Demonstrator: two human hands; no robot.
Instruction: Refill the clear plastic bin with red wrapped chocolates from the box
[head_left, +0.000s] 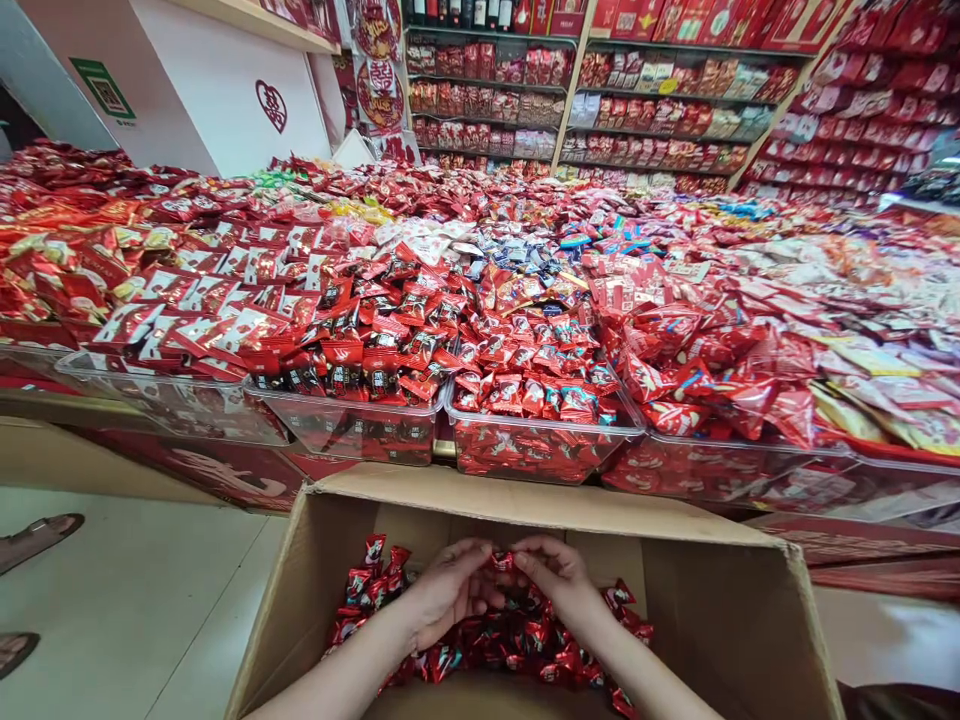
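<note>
Both my hands are down inside an open cardboard box (720,600). Between them is one small red wrapped candy (502,561). My left hand (454,590) pinches its left end with thumb and fingers, the other fingers curled. At the right end, my right hand (559,575) holds it between thumb and forefinger. Beneath the hands lies a loose heap of red wrapped candies (517,640) on the box floor, partly hidden by my forearms.
Just past the box stand clear plastic bins, one with red candies (525,395), another with black-and-red candies (367,370). More sweets cover the wide display behind. Stocked shelves (495,90) line the back wall. A person's sandalled foot (41,540) is on the floor at left.
</note>
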